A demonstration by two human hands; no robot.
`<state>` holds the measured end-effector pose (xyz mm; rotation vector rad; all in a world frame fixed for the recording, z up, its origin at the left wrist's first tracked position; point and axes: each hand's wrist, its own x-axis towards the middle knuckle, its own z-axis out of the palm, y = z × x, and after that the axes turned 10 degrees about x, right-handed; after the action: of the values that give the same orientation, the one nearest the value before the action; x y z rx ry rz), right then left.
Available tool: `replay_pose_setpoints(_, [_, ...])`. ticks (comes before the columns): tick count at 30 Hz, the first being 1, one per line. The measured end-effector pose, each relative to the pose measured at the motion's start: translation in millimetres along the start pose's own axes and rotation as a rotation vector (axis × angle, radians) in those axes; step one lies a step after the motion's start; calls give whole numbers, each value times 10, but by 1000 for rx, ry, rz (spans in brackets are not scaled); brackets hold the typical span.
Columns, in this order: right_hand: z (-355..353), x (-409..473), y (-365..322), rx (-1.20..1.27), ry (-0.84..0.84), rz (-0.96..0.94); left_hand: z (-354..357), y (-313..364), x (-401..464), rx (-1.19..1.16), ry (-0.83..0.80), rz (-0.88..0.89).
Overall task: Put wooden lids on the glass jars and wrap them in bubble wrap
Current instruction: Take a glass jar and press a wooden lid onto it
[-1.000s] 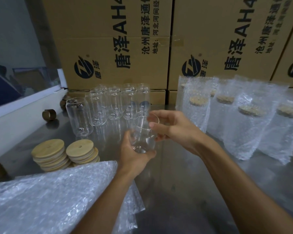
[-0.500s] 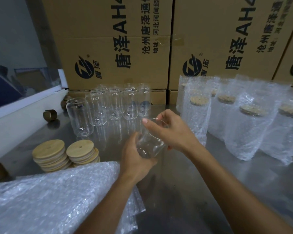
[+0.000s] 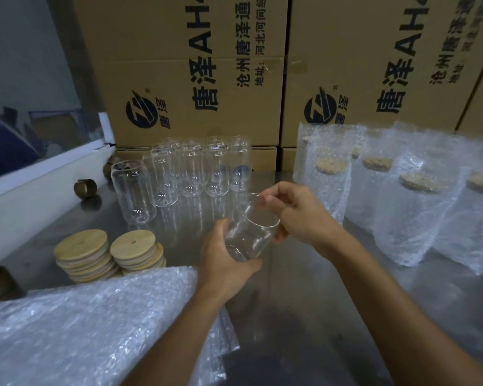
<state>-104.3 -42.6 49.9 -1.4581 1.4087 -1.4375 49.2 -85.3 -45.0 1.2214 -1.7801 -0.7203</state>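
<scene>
A clear glass jar (image 3: 250, 231) with no lid is tilted above the steel table, its mouth turned toward me. My left hand (image 3: 223, 260) grips its base from below. My right hand (image 3: 296, 213) holds its rim, fingers curled over the top edge. Two stacks of wooden lids (image 3: 106, 253) sit at the left. A pile of bubble wrap (image 3: 89, 327) lies at the near left under my left forearm. Several bare jars (image 3: 190, 171) stand in rows at the back.
Several lidded jars in bubble wrap (image 3: 402, 196) stand at the right. Printed cardboard boxes (image 3: 195, 71) wall off the back. Brown tape rolls (image 3: 85, 188) lie by the white ledge (image 3: 39, 188) at left. The steel table (image 3: 304, 316) stretches in front.
The jar has come lower and nearer to me and tipped over so its mouth faces me. My right hand shifted from beside the rim to over it.
</scene>
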Motion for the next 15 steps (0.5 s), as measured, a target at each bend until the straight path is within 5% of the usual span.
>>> replay_pose_setpoints(8, [45, -9, -16, -28, 131, 27, 2, 22, -37, 9, -34, 36])
replay_pose_setpoints(15, [53, -45, -58, -118, 6, -11, -6, 57, -47, -16, -26, -41])
